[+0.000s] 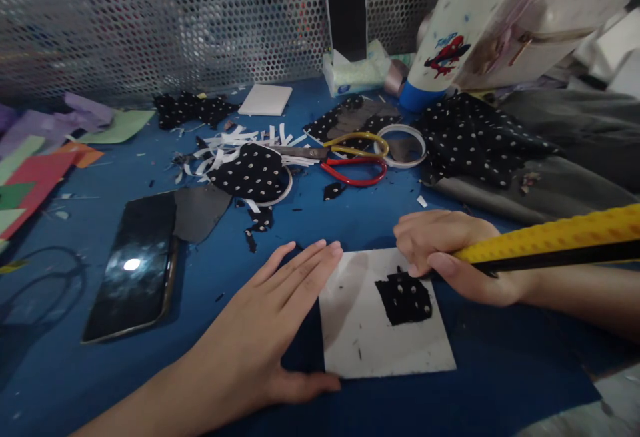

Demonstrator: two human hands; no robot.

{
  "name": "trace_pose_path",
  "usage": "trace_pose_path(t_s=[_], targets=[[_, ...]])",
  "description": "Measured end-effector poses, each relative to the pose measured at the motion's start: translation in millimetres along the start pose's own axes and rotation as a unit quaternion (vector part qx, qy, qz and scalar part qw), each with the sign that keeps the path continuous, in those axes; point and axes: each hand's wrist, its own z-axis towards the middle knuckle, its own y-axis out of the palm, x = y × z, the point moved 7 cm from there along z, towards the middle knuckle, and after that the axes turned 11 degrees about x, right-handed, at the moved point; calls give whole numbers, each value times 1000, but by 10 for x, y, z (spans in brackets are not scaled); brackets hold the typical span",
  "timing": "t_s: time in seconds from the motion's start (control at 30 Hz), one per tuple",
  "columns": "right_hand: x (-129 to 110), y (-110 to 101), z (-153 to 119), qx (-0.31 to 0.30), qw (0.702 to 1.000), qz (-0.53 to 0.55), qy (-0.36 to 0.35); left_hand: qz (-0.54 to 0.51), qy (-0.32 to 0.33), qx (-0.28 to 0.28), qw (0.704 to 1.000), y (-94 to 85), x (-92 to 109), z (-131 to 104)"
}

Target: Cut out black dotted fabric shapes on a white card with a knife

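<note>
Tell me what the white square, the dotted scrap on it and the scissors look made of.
White square: perhaps card or tile; flat, matte, smudged.
Dotted scrap: likely matte fabric, judging by its ragged cut edges.
Scissors: metal blades, by their dull grey sheen; smooth handles, probably plastic, given the bright colours.

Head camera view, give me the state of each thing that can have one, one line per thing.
Left hand: open, at the white square's left edge
Right hand: fingers curled
Yellow-and-black tool: seemingly gripped by the right hand
White square: lying flat
Dotted scrap: on the white square
Scissors: lying down, blade tips hidden
Near phone: flat, screen dark, reflecting light
Far phone: propped upright, dark
</note>
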Motion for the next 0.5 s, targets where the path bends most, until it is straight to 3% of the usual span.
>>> trace_pose_path(t_s=[0.2,0.4,0.5], targets=[[14,15,-6,-12,1000,6,11,12,-7,-12,1000,19,3,-5],[192,-138,-56,92,983,116,112,15,-15,-7,1000,9,0,-9],[171,-69,-34,43,987,86,125,1,-8,-15,1000,13,-5,-5]])
